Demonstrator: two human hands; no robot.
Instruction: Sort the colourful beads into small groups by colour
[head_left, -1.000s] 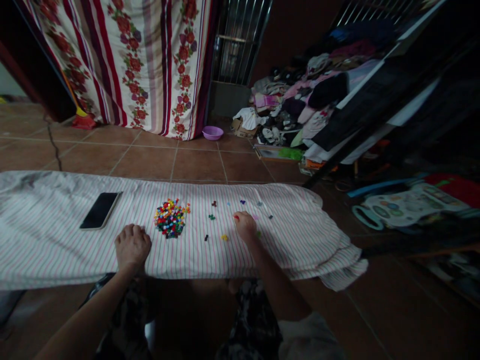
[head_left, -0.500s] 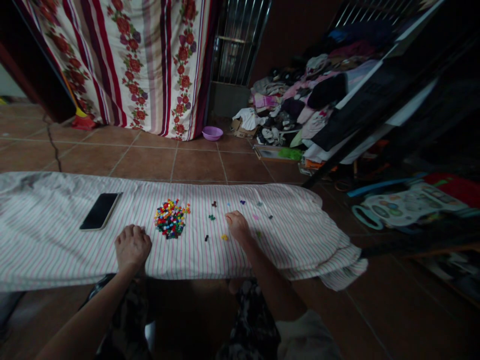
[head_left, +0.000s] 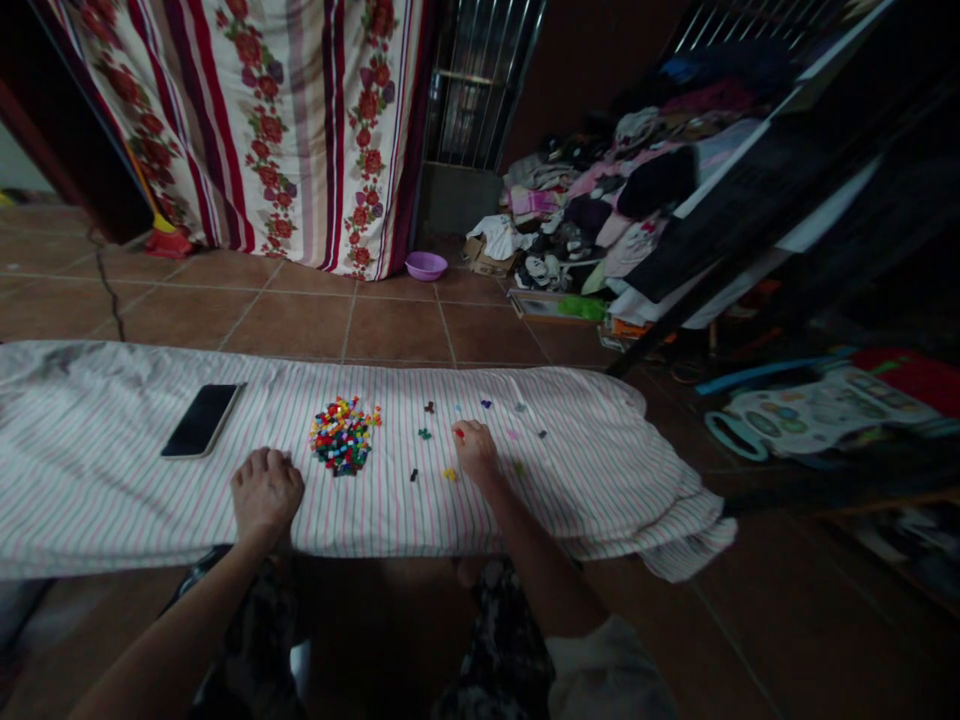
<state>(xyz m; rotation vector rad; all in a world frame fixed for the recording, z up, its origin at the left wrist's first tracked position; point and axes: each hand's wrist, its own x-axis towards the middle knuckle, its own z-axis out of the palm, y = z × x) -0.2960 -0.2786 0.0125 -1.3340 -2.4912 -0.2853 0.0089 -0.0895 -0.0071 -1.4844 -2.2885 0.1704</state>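
Observation:
My right hand point(head_left: 477, 452) is over the striped cloth, its fingers pinched on a small red toy brick point(head_left: 460, 432). Around it lie small groups of bricks: dark green point(head_left: 424, 434), yellow point(head_left: 449, 474), black point(head_left: 414, 475), brown point(head_left: 429, 407), dark blue point(head_left: 486, 404), pink point(head_left: 513, 434) and lime green point(head_left: 518, 468). My left hand point(head_left: 266, 490) rests knuckles up on the cloth, fingers curled in, with nothing visible in it. Between my hands, farther back, is a heap of mixed coloured bricks point(head_left: 342, 436).
A phone point(head_left: 201, 421) lies on the striped cloth point(head_left: 112, 480) at the left. Beyond the cloth's far edge are a tiled floor, a purple basin point(head_left: 426, 265), a floral curtain point(head_left: 300, 130) and a pile of clothes point(head_left: 585, 200). A toy panel point(head_left: 817, 410) stands at the right.
The red brick now shows at my right fingertips, where it was hidden before. My right hand has turned slightly in nearly the same place; my left hand stays put.

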